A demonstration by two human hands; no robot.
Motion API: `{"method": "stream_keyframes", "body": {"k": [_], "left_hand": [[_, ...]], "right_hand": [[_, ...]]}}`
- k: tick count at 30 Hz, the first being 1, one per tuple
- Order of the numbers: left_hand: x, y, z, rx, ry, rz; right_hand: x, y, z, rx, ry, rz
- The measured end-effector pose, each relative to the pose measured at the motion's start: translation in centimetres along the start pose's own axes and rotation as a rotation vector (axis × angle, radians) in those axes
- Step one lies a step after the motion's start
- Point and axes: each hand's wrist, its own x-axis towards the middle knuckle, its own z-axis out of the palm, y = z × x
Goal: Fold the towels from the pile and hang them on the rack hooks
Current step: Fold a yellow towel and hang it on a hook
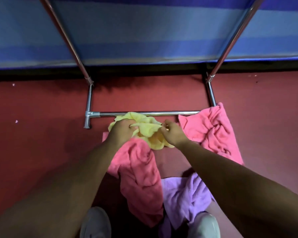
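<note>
A crumpled yellow towel (145,128) lies on the red floor just in front of the rack's bottom bar (144,113). My left hand (123,130) grips its left side with curled fingers. My right hand (173,133) pinches its right edge. Under my left forearm a pink towel (141,177) stretches toward my feet. A second pink towel (212,131) lies bunched at the right, over the bar's right end. A lilac towel (184,194) lies near my right shoe. No hooks are in view.
The chrome rack's two uprights (67,40) rise to the left and right against a blue striped wall (144,31). My grey shoes (95,224) stand at the bottom edge. Red floor (33,126) spreads to both sides.
</note>
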Motion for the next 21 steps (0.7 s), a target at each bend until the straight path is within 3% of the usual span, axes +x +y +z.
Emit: {"method": "stream_keyframes", "body": {"k": [4,12,18,21], "left_hand": [[-1.8,7.2,-6.8,-0.181,0.128,0.099],[-12.5,20.1,-17.9,-0.479,0.226,0.245],[-20.9,23.5,-20.9,-0.722,0.209,0.267],[-23.2,22.6,-19.6,-0.693,0.200,0.234]], "right_hand": [[-3.9,-7.0,-6.1,0.285,0.125,-0.033],[-16.2,-19.2,-16.0,0.465,0.385,-0.224],[-24.9,-23.5,-19.5,0.536,0.309,-0.277],[-27.8,-23.3,-18.9,0.551,0.209,-0.404]]}}
